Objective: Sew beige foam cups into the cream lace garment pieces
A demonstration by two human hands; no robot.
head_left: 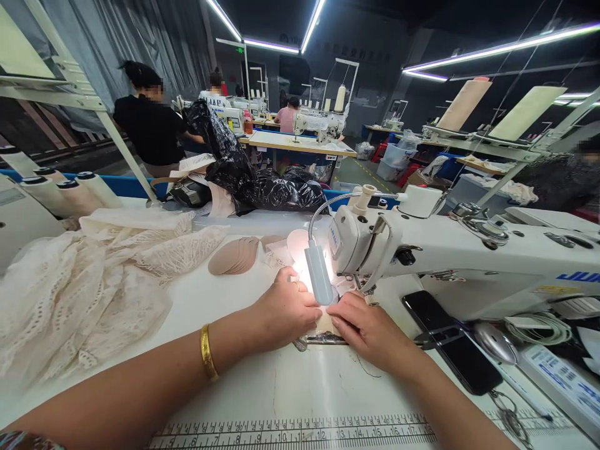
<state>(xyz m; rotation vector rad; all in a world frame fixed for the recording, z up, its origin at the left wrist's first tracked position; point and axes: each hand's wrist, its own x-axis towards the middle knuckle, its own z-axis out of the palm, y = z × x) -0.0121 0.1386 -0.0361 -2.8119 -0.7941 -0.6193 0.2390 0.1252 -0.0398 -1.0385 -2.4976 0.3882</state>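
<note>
My left hand [285, 309] lies beside the needle area of a white sewing machine [450, 244], fingers bent and closed on a small piece of beige fabric [324, 322]. Opposite it, my right hand [365, 322] pinches the right edge of the same fabric. A grey lamp head [319, 275] on a bendy metal neck hangs over the work and hides the needle and part of the cloth. Left of my hands sits a fanned stack of beige oval pads [233, 256]. Cream lace fabric [89, 294] is heaped farther left.
A black phone [452, 344], a computer mouse [495, 342] and keys [510, 415] lie right of my right hand. A printed ruler [290, 432] runs along the front edge. Black plastic bags [285, 190] stand behind. Co-workers sit at other machines farther off.
</note>
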